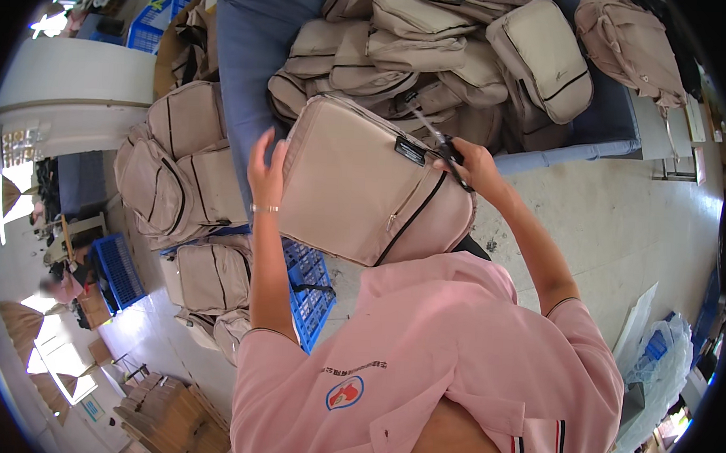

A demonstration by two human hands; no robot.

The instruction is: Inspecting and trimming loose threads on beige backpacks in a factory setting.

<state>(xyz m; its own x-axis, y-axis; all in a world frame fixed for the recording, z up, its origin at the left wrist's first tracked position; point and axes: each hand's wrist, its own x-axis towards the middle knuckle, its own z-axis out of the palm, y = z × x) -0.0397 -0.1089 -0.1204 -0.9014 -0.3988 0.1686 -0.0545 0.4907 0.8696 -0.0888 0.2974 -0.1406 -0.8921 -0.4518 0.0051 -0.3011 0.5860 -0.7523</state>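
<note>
A beige backpack [340, 185] with black zipper piping lies tilted in front of me, against the near side of a blue fabric-lined bin [242, 67]. My left hand [266, 174] is at its left edge, fingers stretched and apart; whether they touch the fabric is unclear. Over the upper right of the backpack, my right hand [477, 168] is closed around the dark handles of a pair of scissors [434, 130]. Their blades point up and left, above a small black label [410, 151] on the backpack. Part of the handles is hidden by my fingers.
Several similar backpacks [423, 55] are heaped in the bin. More beige backpacks [207, 183] are stacked at the left, near a blue plastic crate [311, 293]. A pinkish backpack [630, 44] hangs at the far right. Flattened cardboard [172, 421] and a clear plastic bag [665, 361] stand farther out.
</note>
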